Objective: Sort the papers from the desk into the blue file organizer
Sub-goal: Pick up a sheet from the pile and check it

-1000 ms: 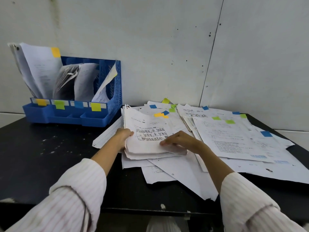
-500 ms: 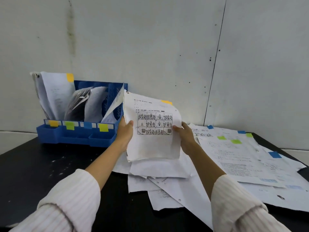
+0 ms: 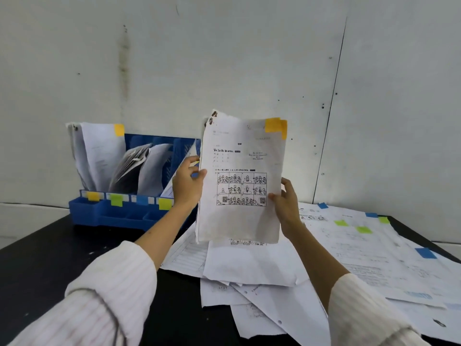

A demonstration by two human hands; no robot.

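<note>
I hold a stack of papers (image 3: 239, 216) upright in front of me; its top sheet shows a cartoon grid and carries an orange sticky tab at the upper right corner. My left hand (image 3: 187, 186) grips the stack's left edge and my right hand (image 3: 287, 203) grips its right edge. The blue file organizer (image 3: 129, 216) stands at the back left of the desk, just left of the stack, with papers in its slots and coloured tabs along its front. Loose papers (image 3: 349, 245) with green and blue tabs lie spread over the desk's right half.
The black desk (image 3: 50, 265) stands against a grey wall (image 3: 224, 58). More sheets (image 3: 262, 295) overlap under and in front of the held stack, some hanging toward the near edge. The desk surface left of my arms is bare black.
Both hands have lifted the stack off the desk pile and raised it upright to eye level. My view has tilted upward.
</note>
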